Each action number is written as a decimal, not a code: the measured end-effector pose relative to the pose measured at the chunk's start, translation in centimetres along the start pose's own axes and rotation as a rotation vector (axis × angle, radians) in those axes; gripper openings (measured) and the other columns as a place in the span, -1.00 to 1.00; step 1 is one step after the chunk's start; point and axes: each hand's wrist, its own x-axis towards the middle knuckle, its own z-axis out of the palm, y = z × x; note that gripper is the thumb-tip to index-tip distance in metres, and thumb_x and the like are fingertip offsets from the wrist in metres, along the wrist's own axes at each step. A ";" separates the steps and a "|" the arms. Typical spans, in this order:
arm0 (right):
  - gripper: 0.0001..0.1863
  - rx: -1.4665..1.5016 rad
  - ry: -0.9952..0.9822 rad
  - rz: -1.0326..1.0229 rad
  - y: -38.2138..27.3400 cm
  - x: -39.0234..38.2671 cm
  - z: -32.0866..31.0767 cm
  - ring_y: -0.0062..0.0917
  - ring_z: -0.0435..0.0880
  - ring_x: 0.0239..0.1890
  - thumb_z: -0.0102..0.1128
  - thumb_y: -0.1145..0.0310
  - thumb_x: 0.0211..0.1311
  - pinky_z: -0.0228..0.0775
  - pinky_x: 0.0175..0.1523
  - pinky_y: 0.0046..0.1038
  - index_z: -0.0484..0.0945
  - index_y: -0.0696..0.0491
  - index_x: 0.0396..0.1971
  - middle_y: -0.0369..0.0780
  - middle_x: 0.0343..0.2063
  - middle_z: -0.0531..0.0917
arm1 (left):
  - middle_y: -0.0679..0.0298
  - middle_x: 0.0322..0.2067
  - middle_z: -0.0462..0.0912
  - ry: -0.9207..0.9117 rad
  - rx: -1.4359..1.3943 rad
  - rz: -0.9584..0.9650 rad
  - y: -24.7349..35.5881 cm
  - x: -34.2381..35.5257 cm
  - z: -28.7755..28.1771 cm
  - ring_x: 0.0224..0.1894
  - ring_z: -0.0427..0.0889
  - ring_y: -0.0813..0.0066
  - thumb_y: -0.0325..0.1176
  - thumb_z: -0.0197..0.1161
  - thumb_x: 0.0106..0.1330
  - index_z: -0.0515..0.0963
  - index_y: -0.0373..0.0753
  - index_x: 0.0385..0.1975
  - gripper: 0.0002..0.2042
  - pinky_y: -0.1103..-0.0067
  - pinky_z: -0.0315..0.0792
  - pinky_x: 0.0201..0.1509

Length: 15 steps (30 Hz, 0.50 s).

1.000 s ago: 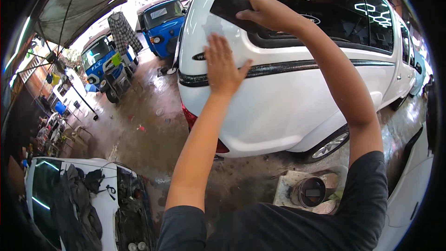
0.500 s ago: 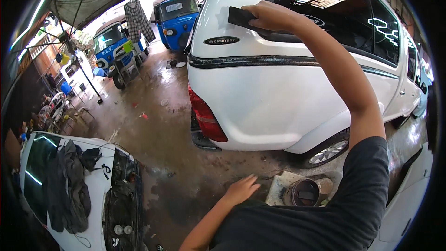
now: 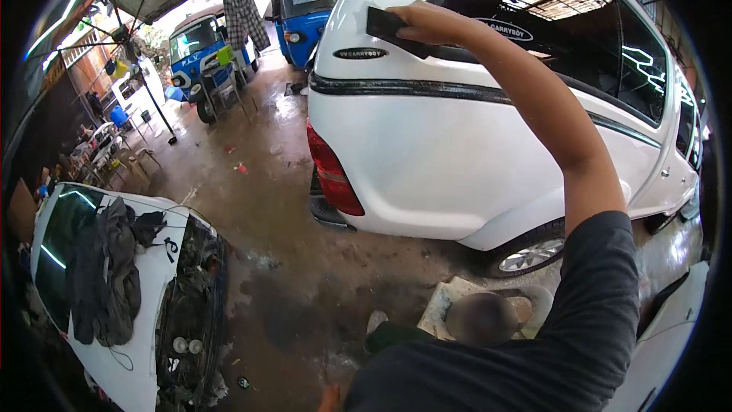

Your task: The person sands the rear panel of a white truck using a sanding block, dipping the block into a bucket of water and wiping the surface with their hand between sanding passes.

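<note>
My right hand (image 3: 435, 23) reaches up to the rear side of a white vehicle (image 3: 427, 168). Its fingers are closed on a black sheet that looks like sandpaper (image 3: 385, 27), lying against the white panel just left of the dark side window (image 3: 549, 30). An oval black badge (image 3: 361, 53) sits below the sheet, above a dark trim strip (image 3: 412, 90). Only a small part of my left hand (image 3: 330, 398) shows at the lower edge, low beside my body; its fingers cannot be made out.
A round container (image 3: 482, 319), blurred, rests on a pale slab (image 3: 438, 305) near the rear wheel (image 3: 531, 256). Left stands a white car (image 3: 156, 297) with dark cloth (image 3: 107, 275) on it. Blue three-wheelers (image 3: 305, 19) are parked at the back. The floor (image 3: 267, 206) looks wet.
My left hand has dropped toward the lower edge, mostly out of sight. My right hand keeps the black sheet on the panel, slightly shifted. The whole view has tilted a little.
</note>
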 end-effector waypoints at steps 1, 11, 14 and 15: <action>-0.43 -0.039 0.012 0.007 -0.3 0.4 0.6 -0.02 0.73 -0.10 0.17 0.47 0.16 0.54 0.08 -0.12 0.52 0.09 0.25 0.11 -0.16 0.73 | -0.17 -0.01 0.64 -0.003 -0.005 0.014 -0.4 -0.9 0.8 0.09 0.59 -0.19 0.00 0.09 0.48 0.59 -0.36 0.06 -0.51 0.14 0.44 0.15; -0.42 -0.072 0.105 -0.132 0.9 1.4 -0.7 0.00 0.73 -0.25 0.19 0.47 0.18 0.56 -0.04 -0.14 0.49 0.14 0.26 0.13 -0.32 0.72 | -0.13 -0.08 0.60 0.045 -0.005 0.131 -2.2 -1.5 3.2 -0.01 0.56 -0.16 -0.05 0.09 0.44 0.58 -0.35 0.01 -0.55 0.11 0.42 0.05; -0.45 -0.040 0.029 -0.047 0.3 0.9 -1.4 -0.01 0.74 -0.26 0.21 0.46 0.20 0.57 -0.05 -0.16 0.50 0.15 0.25 0.13 -0.32 0.72 | -0.12 -0.10 0.59 0.074 0.005 0.165 -2.4 -0.8 2.6 -0.03 0.55 -0.15 -0.06 0.09 0.43 0.58 -0.34 -0.01 -0.57 0.10 0.41 0.03; -0.45 -0.041 0.028 -0.052 -0.2 1.1 -1.2 -0.01 0.74 -0.26 0.21 0.46 0.20 0.57 -0.05 -0.16 0.50 0.15 0.25 0.13 -0.32 0.72 | -0.12 -0.11 0.59 0.083 0.007 0.178 -2.6 -0.6 2.2 -0.04 0.55 -0.15 -0.06 0.10 0.43 0.57 -0.34 -0.01 -0.57 0.10 0.41 0.02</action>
